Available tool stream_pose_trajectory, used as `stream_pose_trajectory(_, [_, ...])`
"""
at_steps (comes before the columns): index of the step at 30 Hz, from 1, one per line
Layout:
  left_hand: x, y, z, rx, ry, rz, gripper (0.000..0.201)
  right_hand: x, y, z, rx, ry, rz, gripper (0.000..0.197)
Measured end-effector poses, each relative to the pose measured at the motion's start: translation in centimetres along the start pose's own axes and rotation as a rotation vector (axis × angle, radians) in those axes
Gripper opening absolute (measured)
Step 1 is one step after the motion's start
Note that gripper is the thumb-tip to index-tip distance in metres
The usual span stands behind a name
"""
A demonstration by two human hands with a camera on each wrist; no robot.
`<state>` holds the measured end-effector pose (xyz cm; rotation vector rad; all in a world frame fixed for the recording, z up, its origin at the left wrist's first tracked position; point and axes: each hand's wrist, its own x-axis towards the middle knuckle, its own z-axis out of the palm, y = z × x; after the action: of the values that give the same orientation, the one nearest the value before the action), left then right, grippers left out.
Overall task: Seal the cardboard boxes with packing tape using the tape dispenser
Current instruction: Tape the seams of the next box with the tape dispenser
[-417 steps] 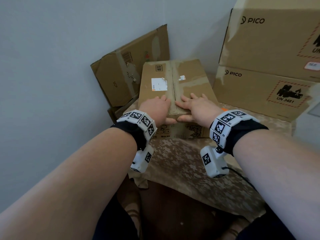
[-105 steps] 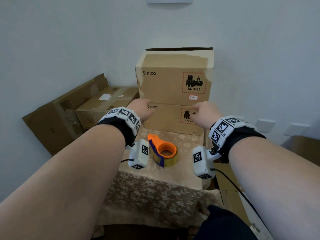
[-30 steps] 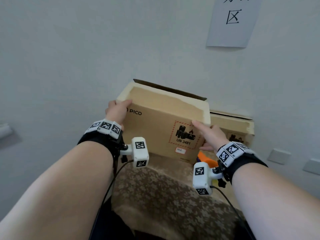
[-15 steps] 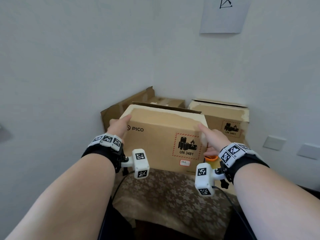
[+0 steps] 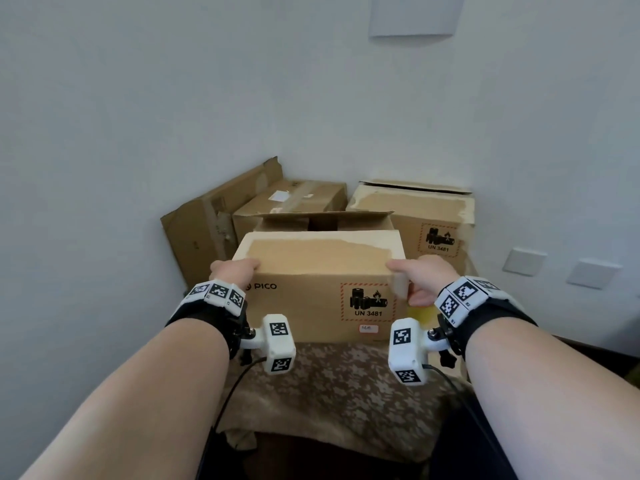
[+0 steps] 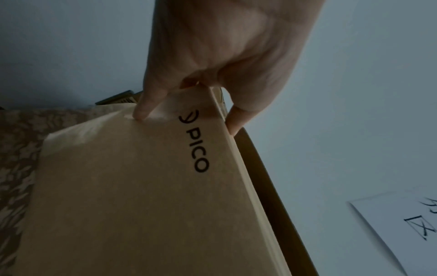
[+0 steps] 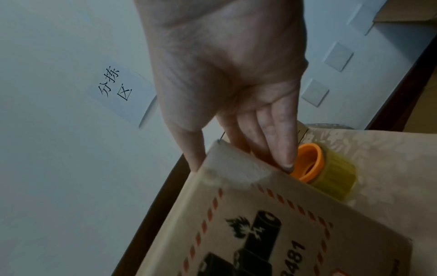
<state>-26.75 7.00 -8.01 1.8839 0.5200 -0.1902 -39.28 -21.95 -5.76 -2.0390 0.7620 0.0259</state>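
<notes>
A brown PICO cardboard box (image 5: 311, 296) with a UN 3481 label sits on the cloth-covered table (image 5: 332, 393) in front of me. Its near top flap is folded down and its far flap (image 5: 325, 220) stands up. My left hand (image 5: 237, 270) grips the top left corner, thumb above and fingers on the side (image 6: 187, 119). My right hand (image 5: 414, 282) grips the top right corner (image 7: 241, 164). The tape dispenser (image 7: 326, 173), an orange core with yellowish tape, lies just right of the box, mostly hidden behind my right hand in the head view.
A second PICO box (image 5: 415, 216) stands at the back right. A taped box (image 5: 294, 199) sits at the back left, with flattened cardboard (image 5: 204, 226) leaning on the wall beside it. Walls close in behind and to the left. Wall sockets (image 5: 523, 261) are at the right.
Both hands lifted the top PICO box off the stack, carried it left and toward me, and lowered it onto the cloth. The tape dispenser now sits beside its right end.
</notes>
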Motion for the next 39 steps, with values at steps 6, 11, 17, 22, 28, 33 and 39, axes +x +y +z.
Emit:
stream_pose_trajectory(6, [-2.4, 1.5, 2.5, 0.646, 0.049, 0.180, 0.092, 1.6, 0.7, 0.9, -0.063, -0.043, 0.017, 0.046])
stream_pose_trajectory(11, [-4.8, 3.5, 6.5, 1.039, -0.256, 0.521, 0.096, 3.7, 2.1, 0.5, 0.087, -0.012, 0.091, 0.039])
stream_pose_trajectory(17, [-4.3, 3.2, 8.0, 1.211, -0.378, 0.578, 0.105, 5.0, 4.0, 1.3, -0.273, -0.021, 0.039, 0.026])
stream_pose_trajectory(22, [-3.9, 3.2, 8.3, 1.269, -0.387, 0.605, 0.109, 6.6, 4.4, 2.4, -0.357, -0.099, -0.080, 0.037])
stream_pose_trajectory(28, [-3.6, 3.9, 8.0, 1.367, -0.483, 0.610, 0.134, 7.1, 5.5, 3.0, -0.521, -0.059, -0.105, 0.038])
stream_pose_trajectory(33, [-3.3, 4.1, 8.2, 1.411, -0.470, 0.670, 0.139, 6.8, 5.2, 2.2, -0.794, -0.098, -0.032, 0.036])
stream_pose_trajectory(39, [-3.1, 4.0, 8.2, 1.393, -0.451, 0.685, 0.134, 6.9, 5.6, 2.1, -0.864, -0.109, -0.056, 0.065])
